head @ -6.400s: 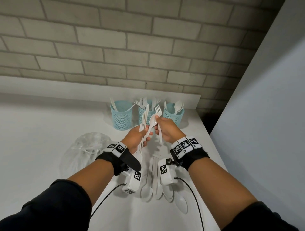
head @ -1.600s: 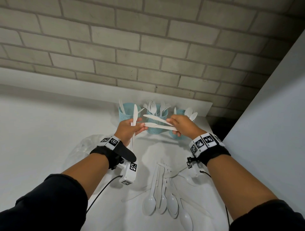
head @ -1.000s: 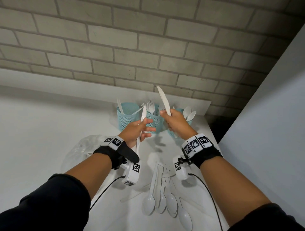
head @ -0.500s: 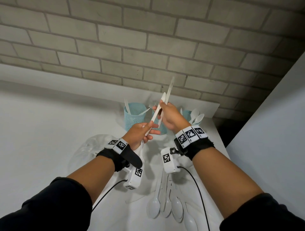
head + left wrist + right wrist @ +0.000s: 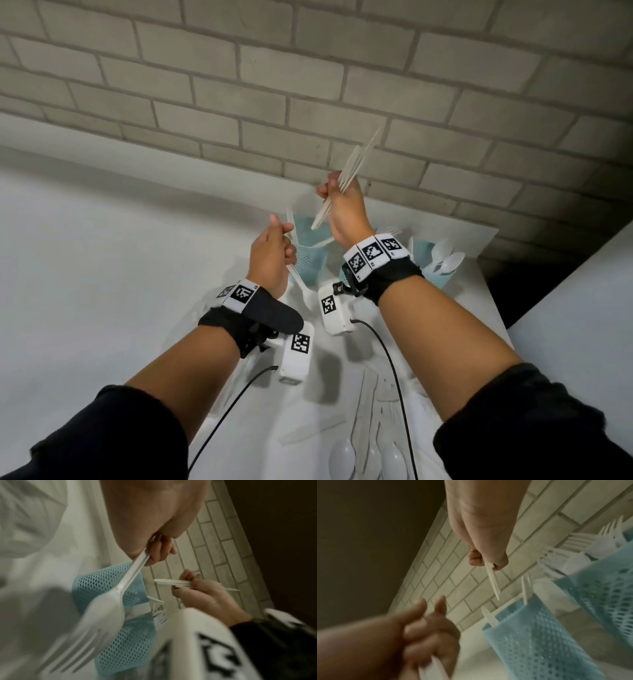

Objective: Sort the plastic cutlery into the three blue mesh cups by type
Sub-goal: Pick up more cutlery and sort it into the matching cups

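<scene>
A: Brickwork (image 5: 308, 85) filled the far side, didn't it, above the white counter (image 5: 102, 274)?

B: It did. On the counter's far right edge stood the blue mesh cups: the left cup (image 5: 310, 260) with a knife or two in it, the right cup (image 5: 423, 253) with spoons, and a middle cup (image 5: 128, 649) of forks that the head view mostly hid behind the right wrist.

A: And the hands?

B: The right hand (image 5: 344, 209) was raised above the left cup, fingers curled round a bundle of knives (image 5: 349, 171), their lower ends pointing down toward that cup's mouth. The left hand (image 5: 270, 257) was lower, just left of the same cup, fingers closed round the handle of a fork (image 5: 104, 615), tines toward the wrist.

A: Anything unsorted?

B: Near the person, at the right, loose spoons (image 5: 342, 459) lay side by side with other cutlery (image 5: 363, 401). A flat knife (image 5: 311, 433) lay just to their left.
</scene>
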`<state>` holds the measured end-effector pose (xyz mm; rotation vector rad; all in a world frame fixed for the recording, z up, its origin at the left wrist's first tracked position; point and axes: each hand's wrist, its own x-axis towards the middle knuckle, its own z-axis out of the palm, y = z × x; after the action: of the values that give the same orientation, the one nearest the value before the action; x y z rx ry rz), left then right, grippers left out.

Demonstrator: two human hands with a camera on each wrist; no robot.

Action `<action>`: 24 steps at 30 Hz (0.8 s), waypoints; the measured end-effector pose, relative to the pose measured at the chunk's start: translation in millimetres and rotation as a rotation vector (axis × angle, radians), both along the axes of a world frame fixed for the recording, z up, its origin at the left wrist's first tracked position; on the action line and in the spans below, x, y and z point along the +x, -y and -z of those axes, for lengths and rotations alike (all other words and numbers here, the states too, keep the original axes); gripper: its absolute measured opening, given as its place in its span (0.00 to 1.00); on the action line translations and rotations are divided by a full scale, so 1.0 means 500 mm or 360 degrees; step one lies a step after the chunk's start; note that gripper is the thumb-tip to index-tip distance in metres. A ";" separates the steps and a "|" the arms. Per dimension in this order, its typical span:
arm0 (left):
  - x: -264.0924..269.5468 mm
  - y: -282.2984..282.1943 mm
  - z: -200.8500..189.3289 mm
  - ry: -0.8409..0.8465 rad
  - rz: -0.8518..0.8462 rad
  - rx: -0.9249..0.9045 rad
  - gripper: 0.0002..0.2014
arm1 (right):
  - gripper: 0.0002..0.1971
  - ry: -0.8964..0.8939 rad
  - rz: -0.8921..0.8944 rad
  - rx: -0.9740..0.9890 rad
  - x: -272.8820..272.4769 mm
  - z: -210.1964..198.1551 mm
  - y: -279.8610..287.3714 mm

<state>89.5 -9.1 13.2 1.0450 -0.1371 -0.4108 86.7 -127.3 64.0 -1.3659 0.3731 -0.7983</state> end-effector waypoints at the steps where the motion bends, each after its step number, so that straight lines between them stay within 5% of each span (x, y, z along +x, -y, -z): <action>1: 0.006 0.000 -0.002 -0.0040 -0.0012 -0.0032 0.17 | 0.13 -0.0079 -0.0023 -0.0067 0.008 0.016 -0.005; 5: 0.025 -0.008 -0.004 -0.0218 -0.0048 -0.0207 0.14 | 0.06 -0.0400 -0.0090 -0.0257 0.016 0.059 -0.007; 13: 0.035 -0.023 -0.008 -0.0551 -0.0092 -0.0535 0.11 | 0.18 -0.0447 -0.0148 -0.0328 -0.018 0.031 0.022; 19: 0.018 -0.009 -0.021 -0.0720 -0.0110 -0.0727 0.12 | 0.04 -0.0471 -0.0189 -0.0827 -0.104 0.013 0.033; 24: -0.010 0.020 -0.037 -0.0775 0.0007 -0.0801 0.11 | 0.02 -0.0634 -0.0363 -0.1095 -0.199 0.021 0.021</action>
<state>84.4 -18.9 31.8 0.4304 0.1870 -0.5872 -12.6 -137.6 53.3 -2.1830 0.2460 -0.4683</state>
